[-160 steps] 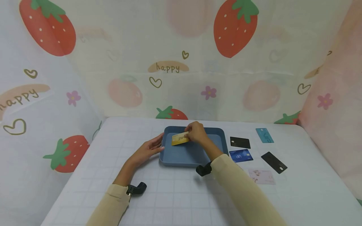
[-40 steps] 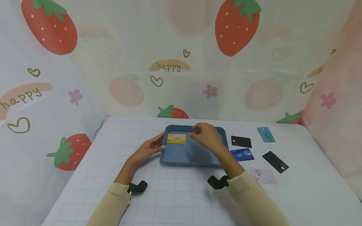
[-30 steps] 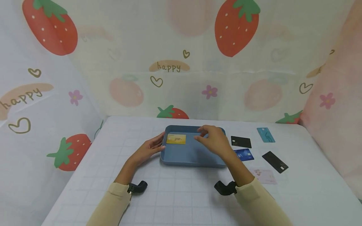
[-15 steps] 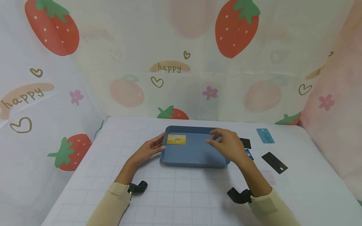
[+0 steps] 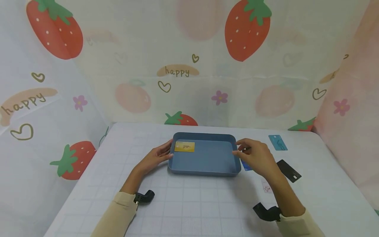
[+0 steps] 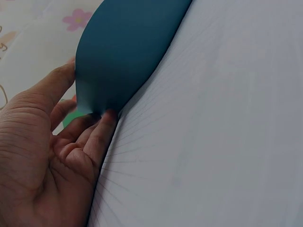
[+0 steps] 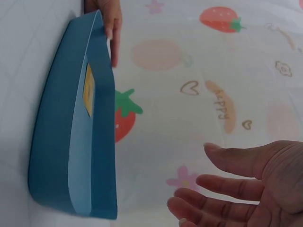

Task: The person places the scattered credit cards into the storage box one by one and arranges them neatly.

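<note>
A yellow card (image 5: 185,146) lies in the back left part of a shallow blue tray (image 5: 204,174). At the tray's left end my left hand (image 5: 152,159) touches the outer wall, thumb and fingers spread along it. Beyond the right rim hovers my right hand (image 5: 257,158), its fingers loosely bent; in the right wrist view nothing sits between them. Under this hand a blue card (image 5: 246,165) is partly covered, and the black card beside it is almost wholly hidden.
Right of the tray lie a teal VIP card (image 5: 277,142), another black card (image 5: 288,170) and a pale pink card (image 5: 267,186), partly hidden by the right arm. A patterned cloth (image 5: 133,49) stands behind the white table (image 5: 177,207).
My right hand laid the yellow card in the tray, let go, and moved right past the rim to over the cards. The left hand has stayed at the tray's left end.
</note>
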Demonstrator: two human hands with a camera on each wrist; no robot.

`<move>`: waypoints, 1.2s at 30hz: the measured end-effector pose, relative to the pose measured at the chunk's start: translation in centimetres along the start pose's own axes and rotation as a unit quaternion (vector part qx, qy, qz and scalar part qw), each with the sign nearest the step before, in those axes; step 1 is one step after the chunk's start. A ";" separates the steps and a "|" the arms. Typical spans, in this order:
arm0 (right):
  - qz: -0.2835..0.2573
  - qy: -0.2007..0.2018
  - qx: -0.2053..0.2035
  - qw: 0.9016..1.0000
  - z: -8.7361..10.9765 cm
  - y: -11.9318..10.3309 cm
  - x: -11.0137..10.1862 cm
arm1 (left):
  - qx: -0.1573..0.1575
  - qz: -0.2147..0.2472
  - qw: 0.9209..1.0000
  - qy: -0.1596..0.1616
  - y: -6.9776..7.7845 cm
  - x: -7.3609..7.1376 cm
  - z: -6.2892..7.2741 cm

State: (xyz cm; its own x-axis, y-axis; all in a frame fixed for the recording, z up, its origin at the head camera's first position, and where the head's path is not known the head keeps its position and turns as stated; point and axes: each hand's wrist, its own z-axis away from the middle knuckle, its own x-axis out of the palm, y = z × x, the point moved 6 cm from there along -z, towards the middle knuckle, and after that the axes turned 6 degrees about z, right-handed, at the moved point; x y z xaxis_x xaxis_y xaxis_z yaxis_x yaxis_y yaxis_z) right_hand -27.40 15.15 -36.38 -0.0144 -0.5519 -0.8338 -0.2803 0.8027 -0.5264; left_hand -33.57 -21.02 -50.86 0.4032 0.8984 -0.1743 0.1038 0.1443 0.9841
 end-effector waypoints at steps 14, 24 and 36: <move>0.015 0.012 0.030 0.999 1.3 4.3 -2.8 | -0.003 -0.006 1.000 0.000 -0.3 0.0 -0.1; 0.017 0.025 0.032 0.999 1.8 5.8 -4.3 | -0.005 -0.004 1.000 0.002 -0.5 -0.1 -0.2; 0.038 0.029 0.049 0.998 2.1 9.7 -5.9 | 0.009 -0.001 1.000 -0.007 -0.6 0.0 -0.4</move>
State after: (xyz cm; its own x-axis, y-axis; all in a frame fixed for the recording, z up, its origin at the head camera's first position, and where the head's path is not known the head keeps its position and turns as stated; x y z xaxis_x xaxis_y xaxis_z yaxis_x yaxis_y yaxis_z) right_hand -28.02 26.67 -36.88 -0.0879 -0.4988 -0.8623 -0.1805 0.8593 -0.4786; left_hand -34.00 -20.98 -51.41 0.4166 0.8919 -0.1761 0.1200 0.1380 0.9831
